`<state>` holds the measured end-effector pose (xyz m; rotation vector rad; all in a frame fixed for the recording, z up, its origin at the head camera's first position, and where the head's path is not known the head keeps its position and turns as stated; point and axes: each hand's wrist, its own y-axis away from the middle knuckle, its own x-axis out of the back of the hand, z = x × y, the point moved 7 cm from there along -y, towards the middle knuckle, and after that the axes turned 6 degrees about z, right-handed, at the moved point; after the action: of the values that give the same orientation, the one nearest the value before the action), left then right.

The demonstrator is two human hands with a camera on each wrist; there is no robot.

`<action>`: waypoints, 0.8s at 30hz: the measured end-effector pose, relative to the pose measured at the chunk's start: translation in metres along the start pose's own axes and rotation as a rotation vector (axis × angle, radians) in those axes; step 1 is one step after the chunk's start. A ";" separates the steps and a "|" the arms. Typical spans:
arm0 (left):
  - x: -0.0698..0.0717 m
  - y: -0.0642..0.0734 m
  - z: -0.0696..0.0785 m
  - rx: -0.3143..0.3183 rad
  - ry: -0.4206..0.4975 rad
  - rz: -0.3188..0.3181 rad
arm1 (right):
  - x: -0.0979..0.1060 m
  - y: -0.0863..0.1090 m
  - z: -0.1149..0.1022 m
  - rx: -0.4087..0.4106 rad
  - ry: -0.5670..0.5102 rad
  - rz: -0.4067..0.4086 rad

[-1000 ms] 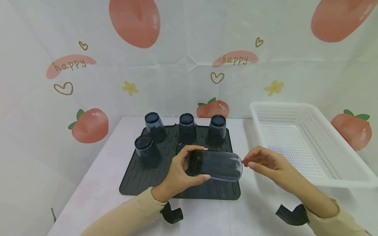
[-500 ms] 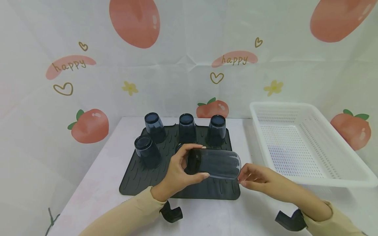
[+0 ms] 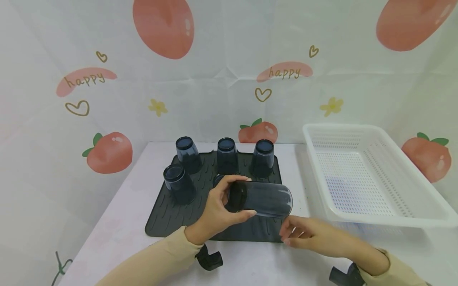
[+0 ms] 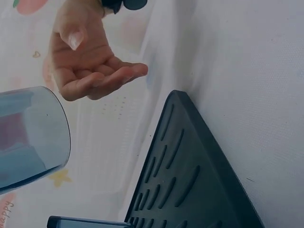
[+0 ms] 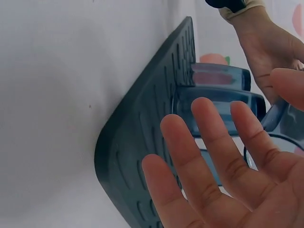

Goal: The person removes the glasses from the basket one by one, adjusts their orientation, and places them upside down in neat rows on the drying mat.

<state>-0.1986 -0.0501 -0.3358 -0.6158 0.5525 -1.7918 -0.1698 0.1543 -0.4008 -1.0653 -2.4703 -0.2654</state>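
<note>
My left hand point(image 3: 216, 208) grips a dark blue-grey drinking glass point(image 3: 269, 199) by its base end, thumb on the near side. The glass lies sideways in the air above the black drying mat point(image 3: 168, 224), its mouth turned right. My right hand point(image 3: 309, 236) is just below and right of that mouth, over the mat's front right corner, holding nothing. In the right wrist view its fingers point(image 5: 209, 123) are spread and nearly straight. The left wrist view shows the glass's mouth end point(image 4: 42, 133) apart from the right hand point(image 4: 90, 61).
Several matching glasses stand upside down on the mat, among them one at back left point(image 3: 187, 155), one at back right point(image 3: 262, 159) and one at left point(image 3: 179, 184). Another is mostly hidden behind my left hand. A white perforated basket point(image 3: 381, 218) stands on the right.
My right hand has moved down and left, from beside the glass's mouth to below it. The left hand and its glass have barely moved.
</note>
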 end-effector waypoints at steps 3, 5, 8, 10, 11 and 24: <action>-0.001 0.000 0.000 0.011 -0.009 0.001 | -0.002 0.000 -0.003 0.018 0.004 -0.001; -0.003 0.001 -0.001 0.024 -0.009 0.003 | -0.003 0.001 -0.003 0.008 -0.004 -0.008; -0.004 0.001 -0.001 0.035 -0.017 0.010 | -0.005 0.001 -0.003 -0.018 -0.019 -0.022; -0.005 0.001 -0.002 0.041 -0.023 0.014 | -0.006 0.001 -0.004 -0.020 -0.030 -0.028; -0.005 0.001 -0.003 0.041 -0.027 0.015 | -0.006 0.001 -0.005 -0.014 -0.030 -0.028; -0.009 -0.002 -0.004 0.041 -0.006 0.012 | -0.009 0.002 -0.002 -0.019 -0.060 -0.043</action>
<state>-0.2004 -0.0405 -0.3389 -0.5879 0.5130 -1.7853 -0.1622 0.1491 -0.4029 -1.0436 -2.5511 -0.2741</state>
